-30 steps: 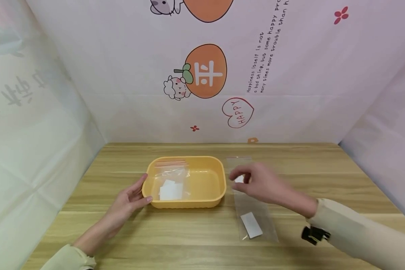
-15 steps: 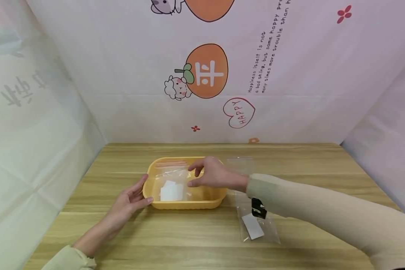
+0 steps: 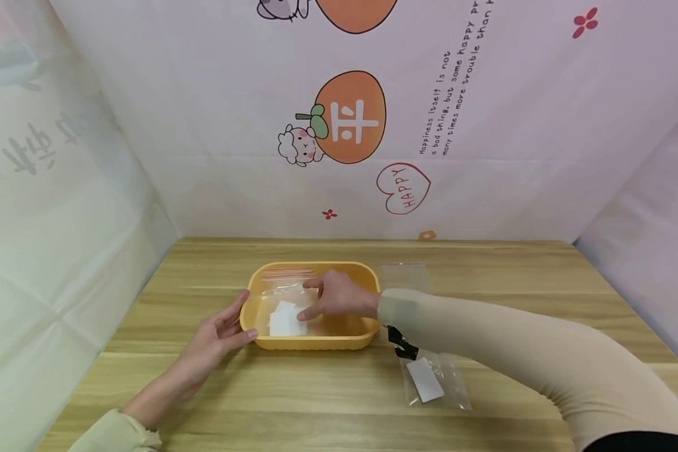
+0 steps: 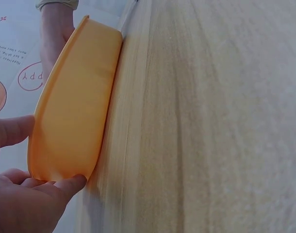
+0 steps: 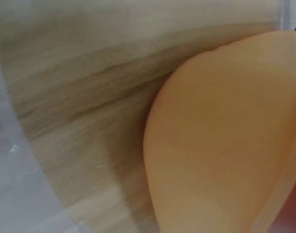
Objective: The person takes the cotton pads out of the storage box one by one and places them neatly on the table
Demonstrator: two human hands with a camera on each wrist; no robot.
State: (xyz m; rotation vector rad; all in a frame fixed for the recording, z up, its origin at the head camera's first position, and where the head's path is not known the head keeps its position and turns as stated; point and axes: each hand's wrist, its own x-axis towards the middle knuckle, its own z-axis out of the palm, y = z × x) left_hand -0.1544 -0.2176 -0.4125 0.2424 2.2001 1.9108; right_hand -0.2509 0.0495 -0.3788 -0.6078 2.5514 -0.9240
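My left hand point(image 3: 219, 333) grips the left end of a yellow plastic tray point(image 3: 328, 343), with the thumb on the rim; the left wrist view shows its fingers point(image 4: 65, 187) against the outer wall. Inside, a clear zip bag point(image 3: 288, 290) with a red-lined seal lies on the left side, holding white card-like pieces point(image 3: 285, 320). My right hand point(image 3: 341, 295) reaches into the tray from the right. Its thumb and forefinger are spread apart at the bag's right edge; whether they touch the bag is unclear. Only a sliver of that hand shows in the right wrist view.
Right of the tray, two clear bags lie on the wooden table point(image 3: 316, 402): one far back point(image 3: 402, 273), and one nearer with a white rectangular piece point(image 3: 425, 380) in it. The right sleeve point(image 3: 474, 326) passes over them. White printed sheets enclose the back and sides.
My right hand has moved left from above the bags on the table into the tray, up to the zip bag. The left hand has kept its hold on the tray.
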